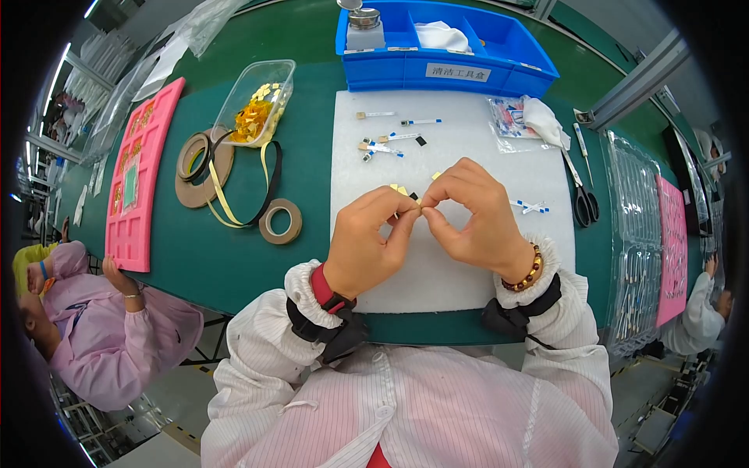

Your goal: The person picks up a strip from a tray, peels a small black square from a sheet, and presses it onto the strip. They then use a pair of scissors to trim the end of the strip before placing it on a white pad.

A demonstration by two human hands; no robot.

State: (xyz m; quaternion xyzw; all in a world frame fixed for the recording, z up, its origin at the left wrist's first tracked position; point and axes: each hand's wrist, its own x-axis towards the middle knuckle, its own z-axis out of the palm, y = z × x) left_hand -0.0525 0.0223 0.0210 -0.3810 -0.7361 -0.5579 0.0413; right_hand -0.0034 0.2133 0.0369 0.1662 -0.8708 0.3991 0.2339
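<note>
Fingers of my left hand point(367, 242) and right hand point(472, 210) pinched together on a small yellow piece point(417, 201), held just above the white pad point(437, 273), tape rolls point(279, 221) off left on the worktop point(234, 257).

Both hands point(425, 226) raised together — fingertips pinched, touching.

1. Table point(234, 257): dark green.
2. Mat point(460, 156): white.
3. Bin point(468, 62): bright blue.
4. Tray point(140, 171): pink.
5. Tape rolls point(280, 221): tan, with yellow and black strips.
6. Sleeves point(265, 343): pale pink with fine stripes.
7. Bracelet point(530, 273): brown beads.
8. Scissors point(585, 204): black handles.
</note>
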